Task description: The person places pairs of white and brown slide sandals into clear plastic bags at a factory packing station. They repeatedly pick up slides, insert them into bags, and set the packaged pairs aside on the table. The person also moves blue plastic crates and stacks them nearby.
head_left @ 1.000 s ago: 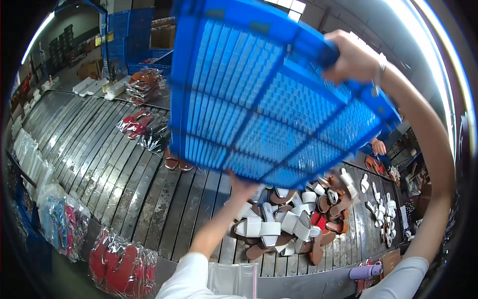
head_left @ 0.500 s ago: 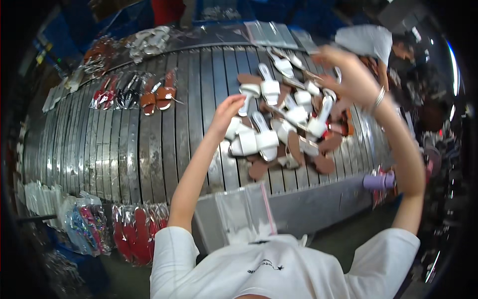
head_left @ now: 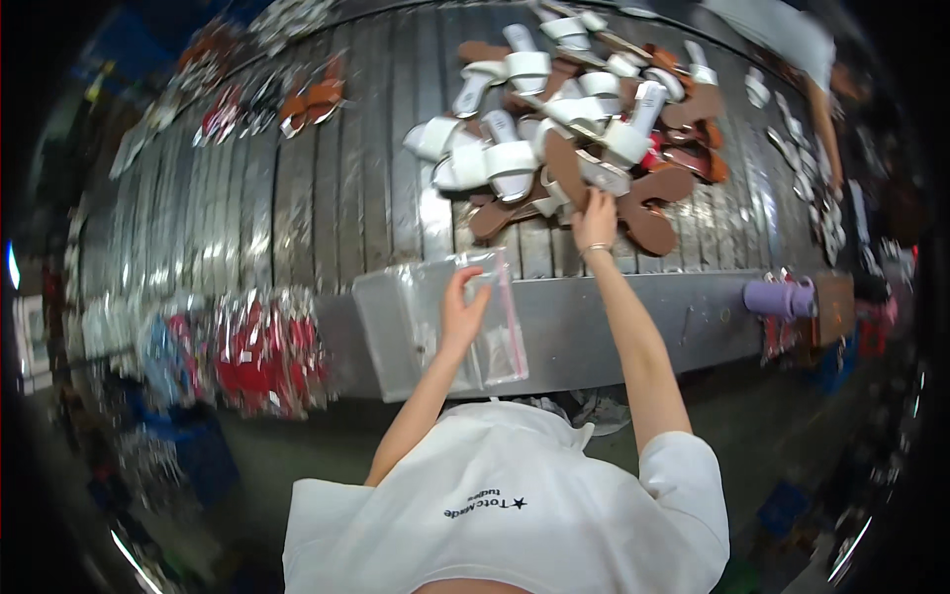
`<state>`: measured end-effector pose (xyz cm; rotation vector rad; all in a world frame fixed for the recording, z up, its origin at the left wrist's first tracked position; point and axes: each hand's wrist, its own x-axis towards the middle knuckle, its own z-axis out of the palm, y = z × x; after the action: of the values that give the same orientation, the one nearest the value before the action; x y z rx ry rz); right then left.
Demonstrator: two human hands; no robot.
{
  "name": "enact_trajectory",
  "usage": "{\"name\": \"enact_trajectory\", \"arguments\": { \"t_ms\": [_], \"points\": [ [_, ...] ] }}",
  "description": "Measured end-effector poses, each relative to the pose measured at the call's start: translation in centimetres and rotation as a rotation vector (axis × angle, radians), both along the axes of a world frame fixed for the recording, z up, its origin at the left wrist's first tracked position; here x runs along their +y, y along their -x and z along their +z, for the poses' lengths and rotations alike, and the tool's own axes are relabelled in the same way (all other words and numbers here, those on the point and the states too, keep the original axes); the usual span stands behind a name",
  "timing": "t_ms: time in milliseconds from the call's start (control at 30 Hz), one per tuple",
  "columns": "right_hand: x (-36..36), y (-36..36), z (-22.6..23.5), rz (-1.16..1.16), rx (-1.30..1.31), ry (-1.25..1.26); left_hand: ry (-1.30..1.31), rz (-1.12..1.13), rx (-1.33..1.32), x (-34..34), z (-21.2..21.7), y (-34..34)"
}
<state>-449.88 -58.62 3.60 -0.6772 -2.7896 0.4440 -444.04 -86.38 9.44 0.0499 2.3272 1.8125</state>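
At the near edge of a heap of slide sandals, my right hand (head_left: 596, 226) has its fingers closed on the near end of a sandal (head_left: 566, 170) that shows its brown sole. White-strapped sandals (head_left: 510, 168) lie beside it, some upright and some turned over. My left hand (head_left: 463, 309) hovers over or rests on clear plastic bags (head_left: 396, 317) at the near edge of the table; which of the two I cannot tell. Its thumb and fingers are curved and apart, with nothing visible between them.
The slatted metal table (head_left: 297, 208) carries bagged red, black and brown sandals (head_left: 315, 99) at the far left. Bagged red footwear (head_left: 262, 346) hangs along the near left edge. A purple bottle (head_left: 780, 298) stands at the right. Another person's arm (head_left: 823, 129) reaches in at the far right.
Both hands, raised above the table before, have come down nearer to me. The right one has reached the heap and closed on a sandal; the left is at the plastic bags. The view has tilted downward.
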Motion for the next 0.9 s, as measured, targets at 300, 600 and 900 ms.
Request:
{"name": "enact_trajectory", "arguments": {
  "t_ms": [300, 600, 900],
  "points": [
    [3.0, -4.8, 3.8, 0.065, 0.414, 0.685, 1.103, 0.462, -0.308, -15.0, -5.6, -7.3],
    [-1.2, -15.4, 15.8, -0.031, 0.603, 1.655, 1.035, 0.396, -0.251, -22.6, -8.2, -5.7],
    [-10.1, -20.6, 18.9, 0.175, 0.181, 1.281, -0.879, 0.020, 0.081, 2.1, 9.6, -6.0]
  ]
}}
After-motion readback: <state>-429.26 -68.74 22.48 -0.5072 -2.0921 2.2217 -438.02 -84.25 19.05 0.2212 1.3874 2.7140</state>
